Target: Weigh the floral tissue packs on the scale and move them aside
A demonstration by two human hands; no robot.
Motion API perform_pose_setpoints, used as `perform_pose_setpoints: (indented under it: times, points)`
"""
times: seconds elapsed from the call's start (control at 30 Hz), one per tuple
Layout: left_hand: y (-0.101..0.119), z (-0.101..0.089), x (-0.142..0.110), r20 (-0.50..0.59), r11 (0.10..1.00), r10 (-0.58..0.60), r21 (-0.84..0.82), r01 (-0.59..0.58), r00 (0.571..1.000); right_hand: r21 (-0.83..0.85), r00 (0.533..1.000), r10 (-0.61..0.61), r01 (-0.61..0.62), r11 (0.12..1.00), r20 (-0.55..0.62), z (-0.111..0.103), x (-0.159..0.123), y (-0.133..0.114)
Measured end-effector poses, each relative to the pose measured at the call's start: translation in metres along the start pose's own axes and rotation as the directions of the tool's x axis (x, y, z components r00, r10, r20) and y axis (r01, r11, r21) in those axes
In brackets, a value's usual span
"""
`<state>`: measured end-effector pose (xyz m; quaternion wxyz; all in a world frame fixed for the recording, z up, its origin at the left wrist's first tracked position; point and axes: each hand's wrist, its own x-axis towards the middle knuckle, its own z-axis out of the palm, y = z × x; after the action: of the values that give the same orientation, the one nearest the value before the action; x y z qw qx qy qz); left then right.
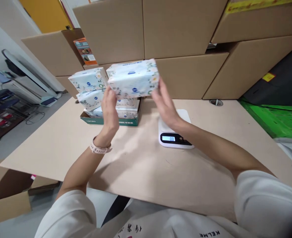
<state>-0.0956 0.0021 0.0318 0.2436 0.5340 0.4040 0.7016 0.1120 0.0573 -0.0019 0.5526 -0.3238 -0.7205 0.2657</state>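
Between my two hands I hold a tissue pack (133,77), wrapped in pale blue and white film with a flower print. My left hand (109,107) presses its left end, and my right hand (164,102) grips the right end. The pack hangs above the table, in front of a low green tray (108,121). Similar tissue packs (89,81) are stacked in that tray and rise above its rim; the held pack and my left hand hide some of them. Under my right forearm sits a white kitchen scale (175,142), its display reading 0.0.
Large cardboard boxes (180,29) form a wall behind the table (136,165). A green plastic pallet (272,122) lies on the right beyond the table edge. An open carton (9,201) stands on the floor at lower left. An orange printed box (85,51) shows behind the packs.
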Motion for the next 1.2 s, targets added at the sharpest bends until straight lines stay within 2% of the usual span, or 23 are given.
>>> perform_pose_setpoints:
  times: [0.1,0.17,0.23,0.3,0.5,0.6,0.7,0.73,0.8,0.83,0.9,0.97,1.07,1.2]
  points:
    - [0.003,0.032,-0.041,0.144,0.999,-0.008,-0.047,0.015,0.99,0.017,0.994,0.086,-0.085,0.996,-0.073,-0.059,-0.043,-0.016]
    - [-0.003,0.052,-0.064,0.271,0.997,-0.028,-0.055,0.045,0.962,0.009,0.977,0.177,-0.177,0.984,-0.118,-0.089,-0.07,-0.016]
    - [-0.015,0.067,-0.079,0.371,0.995,-0.061,-0.056,0.088,0.927,0.026,0.953,0.273,-0.272,0.962,-0.135,-0.108,-0.094,-0.008]
    - [-0.029,0.075,-0.09,0.415,0.99,-0.103,-0.049,0.135,0.904,0.058,0.928,0.349,-0.345,0.937,-0.126,-0.118,-0.112,0.007]
    - [-0.064,0.079,-0.108,0.443,0.962,-0.241,-0.011,0.274,0.863,0.1,0.87,0.486,-0.478,0.872,-0.077,-0.121,-0.144,0.044]
    - [-0.073,0.077,-0.114,0.456,0.953,-0.274,0.012,0.302,0.847,0.102,0.85,0.511,-0.501,0.86,-0.13,-0.122,-0.148,0.05]
    - [-0.08,0.077,-0.115,0.311,0.909,-0.403,0.021,0.417,0.861,0.15,0.829,0.494,-0.47,0.87,-0.264,-0.125,-0.149,0.054]
    - [-0.083,0.076,-0.114,0.238,0.874,-0.475,0.014,0.486,0.847,0.173,0.812,0.503,-0.473,0.864,-0.296,-0.126,-0.148,0.056]
    - [-0.087,0.075,-0.113,0.126,0.791,-0.605,-0.017,0.611,0.786,0.23,0.757,0.559,-0.51,0.829,-0.339,-0.128,-0.147,0.06]
    - [-0.089,0.075,-0.113,0.099,0.761,-0.643,-0.034,0.648,0.76,0.257,0.725,0.589,-0.53,0.808,-0.356,-0.129,-0.147,0.063]
    - [-0.092,0.073,-0.112,0.088,0.743,-0.663,-0.049,0.668,0.743,0.289,0.681,0.62,-0.549,0.785,-0.391,-0.13,-0.145,0.067]
    - [-0.094,0.072,-0.112,0.106,0.753,-0.649,-0.051,0.656,0.753,0.279,0.68,0.609,-0.542,0.792,-0.408,-0.13,-0.145,0.069]
    - [-0.096,0.072,-0.113,0.115,0.76,-0.637,-0.067,0.646,0.762,0.236,0.714,0.578,-0.53,0.815,-0.395,-0.13,-0.146,0.07]
    - [-0.099,0.071,-0.113,0.114,0.763,-0.631,-0.085,0.641,0.767,0.218,0.727,0.563,-0.521,0.825,-0.393,-0.13,-0.148,0.07]
